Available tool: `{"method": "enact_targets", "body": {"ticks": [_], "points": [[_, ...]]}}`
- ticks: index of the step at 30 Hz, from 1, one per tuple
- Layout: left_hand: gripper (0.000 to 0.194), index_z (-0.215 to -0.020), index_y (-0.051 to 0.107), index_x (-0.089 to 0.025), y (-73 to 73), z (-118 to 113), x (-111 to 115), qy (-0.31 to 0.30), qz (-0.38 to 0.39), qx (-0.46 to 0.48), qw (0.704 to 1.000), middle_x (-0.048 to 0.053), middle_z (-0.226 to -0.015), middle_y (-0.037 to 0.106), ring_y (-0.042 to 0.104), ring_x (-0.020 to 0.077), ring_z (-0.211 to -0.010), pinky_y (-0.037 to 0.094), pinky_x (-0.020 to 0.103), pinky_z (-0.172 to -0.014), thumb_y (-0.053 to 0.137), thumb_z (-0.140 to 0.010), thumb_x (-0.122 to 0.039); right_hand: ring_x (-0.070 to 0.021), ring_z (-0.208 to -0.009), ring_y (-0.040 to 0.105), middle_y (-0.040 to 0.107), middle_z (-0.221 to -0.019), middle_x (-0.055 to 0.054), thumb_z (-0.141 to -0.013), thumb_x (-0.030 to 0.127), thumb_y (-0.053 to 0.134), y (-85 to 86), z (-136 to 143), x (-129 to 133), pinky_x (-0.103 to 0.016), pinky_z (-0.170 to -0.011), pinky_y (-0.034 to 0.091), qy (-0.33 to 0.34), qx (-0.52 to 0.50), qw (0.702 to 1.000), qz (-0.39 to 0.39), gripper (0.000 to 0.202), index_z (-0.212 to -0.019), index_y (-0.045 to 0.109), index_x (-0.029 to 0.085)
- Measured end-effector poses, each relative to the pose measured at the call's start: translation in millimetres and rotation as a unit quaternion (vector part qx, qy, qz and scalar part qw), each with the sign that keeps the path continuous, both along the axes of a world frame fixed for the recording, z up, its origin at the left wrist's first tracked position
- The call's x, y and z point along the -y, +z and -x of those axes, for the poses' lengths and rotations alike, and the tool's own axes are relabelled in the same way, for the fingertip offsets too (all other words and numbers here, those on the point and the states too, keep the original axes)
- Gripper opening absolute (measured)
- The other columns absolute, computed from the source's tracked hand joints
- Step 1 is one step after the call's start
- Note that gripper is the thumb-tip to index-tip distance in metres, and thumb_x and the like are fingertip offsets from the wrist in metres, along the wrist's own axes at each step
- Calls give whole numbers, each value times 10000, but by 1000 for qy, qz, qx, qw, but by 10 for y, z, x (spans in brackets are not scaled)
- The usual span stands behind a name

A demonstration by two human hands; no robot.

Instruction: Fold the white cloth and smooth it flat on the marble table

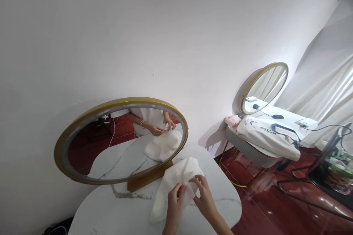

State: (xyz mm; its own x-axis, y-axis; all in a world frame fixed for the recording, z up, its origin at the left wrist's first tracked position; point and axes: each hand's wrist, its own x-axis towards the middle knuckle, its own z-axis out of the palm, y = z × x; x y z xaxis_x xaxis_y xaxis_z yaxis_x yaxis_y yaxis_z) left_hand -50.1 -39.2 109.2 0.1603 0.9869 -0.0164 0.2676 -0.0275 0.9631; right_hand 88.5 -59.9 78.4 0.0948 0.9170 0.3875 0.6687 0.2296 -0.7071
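Observation:
A soft white cloth or bag [172, 183] lies bunched on the white marbled table [110, 213], just right of the wooden base of a round gold-framed mirror [121, 100]. My left hand [175, 198] pinches its upper edge with thumb and fingers. Close beside it on the right, my right hand [202, 194] grips the same edge, its fingers bent over the material. The fingertips of both hands nearly meet. In the mirror, the two hands and the white material show in reflection.
At the right, a second table carries a round mirror [264, 88], a printed white bag [264, 136], a pink-white packet [232, 120] and a black adapter [278, 116]. A dark chair [331, 176] holding items stands at the far right. A yellow cable [238, 185] lies on the red floor.

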Motion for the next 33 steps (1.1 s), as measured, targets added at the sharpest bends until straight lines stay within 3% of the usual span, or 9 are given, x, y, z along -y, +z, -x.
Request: {"method": "enact_targets", "body": {"ticks": [2,3,6,9,11,14,18,22,33], "points": [[517,-740,680,-165,-16,-3,18,17,21,26,999,50,-647,658,606,204,-619,478,278,-571,518,-790,-653,-295,-1190,515,556,-1272,-127,-684,34,452,15,61,23,-447,-890,495,-12,30,997,-70,515,-1121,626,244],[518,-750,686,-161,-23,2,33,27,31,46,998,58,-672,672,617,210,-641,484,284,-592,542,-766,-658,-292,-1246,482,541,-1312,-107,-667,8,432,37,89,31,-476,-948,465,7,42,994,-97,561,-1129,624,262],[525,-702,679,-157,-17,50,66,78,50,89,992,65,-666,671,618,211,-658,488,292,-616,602,-697,-676,-251,-1237,509,642,-1173,-55,-717,-7,421,142,147,46,-476,-1021,416,103,28,988,-115,470,-1017,647,274],[531,-664,656,-155,27,129,68,103,46,96,989,41,-622,637,592,184,-629,467,268,-592,614,-680,-684,-227,-1080,607,701,-974,-48,-875,139,473,248,151,57,-436,-993,437,156,-36,985,-60,226,-951,652,255],[520,-706,664,-150,65,169,70,93,46,98,990,38,-650,649,603,181,-651,467,256,-602,618,-692,-668,-216,-914,644,696,-860,-45,-928,289,485,301,139,60,-449,-996,418,141,-65,988,-17,186,-854,648,237],[491,-772,679,-146,107,185,90,76,49,108,990,57,-727,690,639,197,-728,490,258,-657,622,-718,-630,-211,-769,612,645,-740,-44,-896,508,516,362,134,47,-456,-957,407,52,-89,994,42,367,-700,623,216],[471,-784,693,-141,116,166,124,57,54,117,990,72,-763,713,663,214,-767,511,274,-696,634,-727,-605,-181,-630,529,545,-614,-23,-782,685,551,419,160,14,-340,-705,440,-7,-124,985,119,517,-605,634,207],[479,-837,716,-135,102,152,142,33,61,128,989,74,-764,721,677,223,-785,524,282,-706,639,-738,-597,-171,-615,522,547,-624,-24,-787,686,531,431,176,16,-288,-592,398,-23,-146,980,137,528,-637,671,199],[527,-945,742,-126,95,189,147,-17,39,106,994,76,-829,735,666,215,-835,518,270,-744,584,-797,-607,-226,-785,587,652,-748,-51,-756,618,610,523,181,23,-311,-699,447,-28,-171,974,146,409,-661,675,225]]}}
